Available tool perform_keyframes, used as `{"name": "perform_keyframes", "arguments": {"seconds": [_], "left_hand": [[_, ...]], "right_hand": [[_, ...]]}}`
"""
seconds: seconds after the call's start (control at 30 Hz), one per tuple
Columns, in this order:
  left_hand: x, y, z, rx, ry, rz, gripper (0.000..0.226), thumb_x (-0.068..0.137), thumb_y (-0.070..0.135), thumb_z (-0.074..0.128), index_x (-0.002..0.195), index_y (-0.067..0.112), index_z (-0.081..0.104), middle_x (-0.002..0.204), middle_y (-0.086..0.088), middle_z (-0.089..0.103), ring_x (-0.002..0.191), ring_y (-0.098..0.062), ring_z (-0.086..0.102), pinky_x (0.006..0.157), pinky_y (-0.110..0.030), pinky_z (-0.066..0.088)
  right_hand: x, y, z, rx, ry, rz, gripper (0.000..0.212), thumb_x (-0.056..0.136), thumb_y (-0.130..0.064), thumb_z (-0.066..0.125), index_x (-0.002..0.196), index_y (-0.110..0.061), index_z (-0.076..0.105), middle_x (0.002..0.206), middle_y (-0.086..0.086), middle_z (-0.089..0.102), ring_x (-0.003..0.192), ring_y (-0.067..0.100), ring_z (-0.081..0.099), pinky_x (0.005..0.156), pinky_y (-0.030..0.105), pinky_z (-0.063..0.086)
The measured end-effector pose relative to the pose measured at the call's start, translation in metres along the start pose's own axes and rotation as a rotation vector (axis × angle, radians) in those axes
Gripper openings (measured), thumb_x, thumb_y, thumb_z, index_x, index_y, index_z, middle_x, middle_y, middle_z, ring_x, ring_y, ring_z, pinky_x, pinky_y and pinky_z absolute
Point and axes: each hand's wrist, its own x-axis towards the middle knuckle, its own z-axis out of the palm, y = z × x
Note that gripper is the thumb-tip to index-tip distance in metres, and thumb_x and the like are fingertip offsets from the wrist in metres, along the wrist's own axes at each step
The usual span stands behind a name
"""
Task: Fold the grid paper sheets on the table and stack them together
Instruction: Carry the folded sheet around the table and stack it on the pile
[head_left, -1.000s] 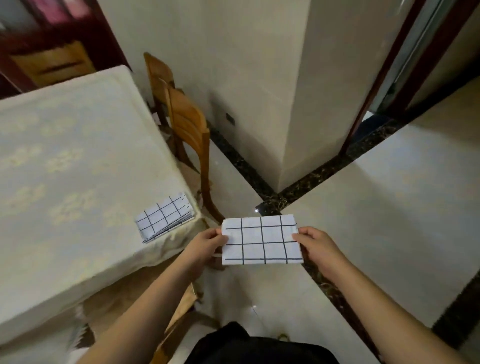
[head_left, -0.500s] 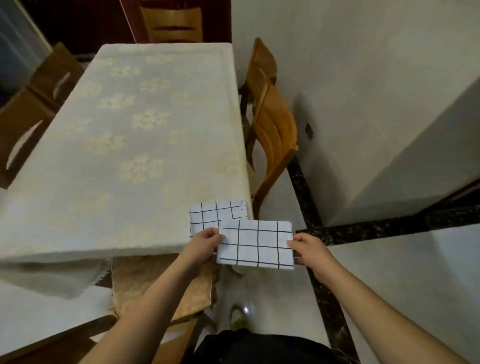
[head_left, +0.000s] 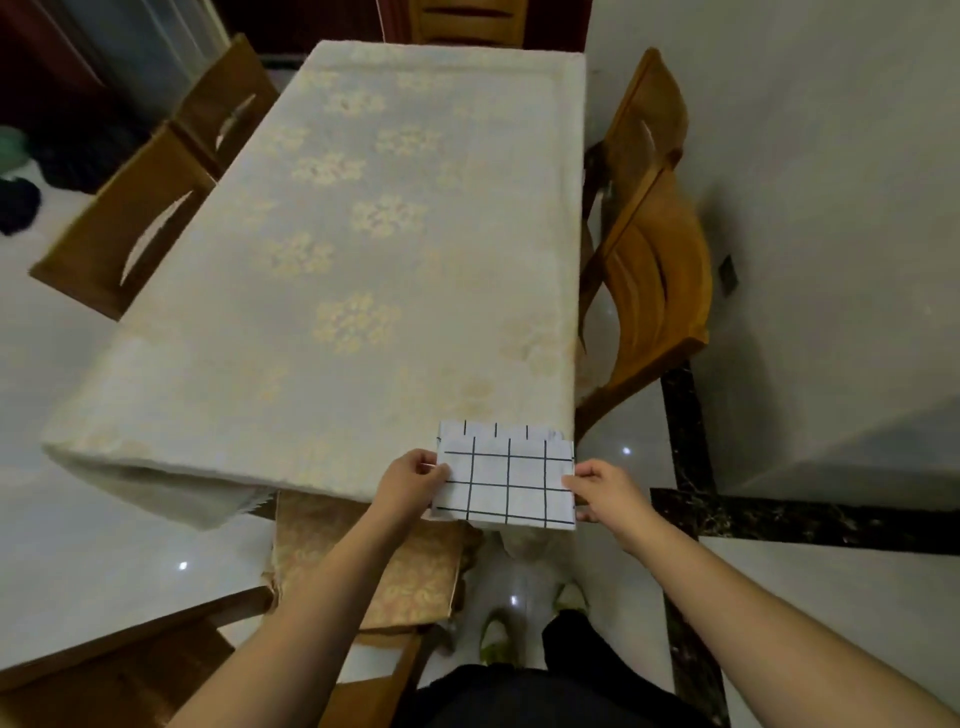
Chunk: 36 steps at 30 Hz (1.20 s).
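A folded white sheet with a black grid (head_left: 506, 483) is held flat over the table's near right corner. My left hand (head_left: 410, 480) pinches its left edge and my right hand (head_left: 602, 491) pinches its right edge. Beneath it, only the far strip of a stack of folded grid sheets (head_left: 493, 430) shows on the tablecloth; the held sheet covers the rest. I cannot tell whether the held sheet touches the stack.
The table (head_left: 363, 260) wears a cream cloth with pale flower prints. Wooden chairs stand on the right (head_left: 649, 270), on the left (head_left: 145, 208) and at the far end. A cushioned chair seat (head_left: 374, 561) is tucked under the near edge. A wall rises on the right.
The view has turned back toward the table. Both hands have carried the folded sheet leftward and forward, from over the floor to above the stack at the table's corner.
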Motion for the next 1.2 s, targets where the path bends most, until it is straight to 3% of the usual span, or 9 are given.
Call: {"name": "perform_keyframes", "arguments": {"seconds": [0.1,0.23,0.37,0.63,0.93,1.03,1.1,1.2], "left_hand": [[0.012,0.007,0.004,0.12,0.08,0.005,0.012,0.089,0.027,0.061,0.093,0.017,0.064,0.089,-0.002,0.07,0.084,-0.021,0.065,0.079,-0.04,0.054],[0.026,0.018,0.009,0.274,0.109,0.034,0.014,0.092,0.029,0.058,0.096,0.017,0.063,0.085,0.004,0.065,0.078,-0.015,0.059,0.067,-0.03,0.045],[0.035,0.018,0.008,0.369,0.136,0.09,0.01,0.093,0.027,0.058,0.096,0.018,0.061,0.08,0.006,0.061,0.075,-0.014,0.056,0.064,-0.026,0.037],[0.042,0.008,0.01,0.383,0.147,0.096,0.019,0.09,0.029,0.063,0.104,0.015,0.062,0.083,0.005,0.063,0.074,-0.013,0.057,0.068,-0.024,0.04],[0.047,0.002,0.01,0.282,0.261,0.136,0.028,0.095,0.026,0.057,0.121,0.016,0.056,0.088,0.005,0.062,0.074,-0.007,0.057,0.061,-0.019,0.041],[0.045,0.004,0.015,0.308,0.334,0.258,0.026,0.095,0.023,0.054,0.121,0.016,0.058,0.102,0.0,0.061,0.09,-0.015,0.059,0.075,-0.03,0.049],[0.043,0.006,0.023,0.406,0.36,0.412,0.025,0.092,0.017,0.057,0.117,0.015,0.061,0.11,-0.003,0.062,0.098,-0.02,0.059,0.082,-0.037,0.049],[0.039,0.006,0.04,0.646,0.324,0.665,0.028,0.088,0.016,0.059,0.116,0.012,0.062,0.117,-0.007,0.062,0.105,-0.024,0.06,0.085,-0.039,0.048]], "right_hand": [[0.021,-0.009,-0.001,-0.056,-0.025,0.017,0.02,0.093,-0.015,0.062,0.111,-0.01,0.057,0.103,0.011,0.067,0.086,0.023,0.068,0.064,0.029,0.057],[0.043,-0.016,0.0,-0.088,-0.02,0.041,0.015,0.091,-0.012,0.064,0.104,-0.009,0.059,0.1,0.016,0.068,0.09,0.029,0.068,0.075,0.041,0.059],[0.054,-0.019,0.004,-0.171,-0.001,0.034,0.008,0.09,-0.014,0.065,0.096,-0.012,0.06,0.09,0.011,0.066,0.074,0.019,0.063,0.065,0.033,0.057],[0.068,-0.021,0.006,-0.358,0.026,-0.022,0.009,0.089,-0.022,0.066,0.085,-0.022,0.059,0.088,0.001,0.065,0.082,0.018,0.064,0.079,0.04,0.057],[0.066,-0.012,0.007,-0.499,0.039,-0.059,0.015,0.087,-0.036,0.067,0.085,-0.027,0.056,0.084,-0.006,0.065,0.077,0.011,0.062,0.065,0.027,0.05],[0.062,-0.014,0.007,-0.539,0.098,-0.065,0.023,0.091,-0.046,0.057,0.084,-0.024,0.058,0.08,-0.005,0.064,0.072,0.013,0.061,0.06,0.028,0.048],[0.057,-0.017,0.006,-0.573,0.227,-0.11,0.035,0.095,-0.053,0.045,0.081,-0.023,0.057,0.074,-0.005,0.062,0.065,0.013,0.059,0.051,0.026,0.041],[0.055,-0.018,0.013,-0.58,0.323,-0.304,0.03,0.098,-0.045,0.041,0.085,-0.023,0.055,0.077,-0.006,0.058,0.067,0.013,0.056,0.051,0.025,0.04]]}}
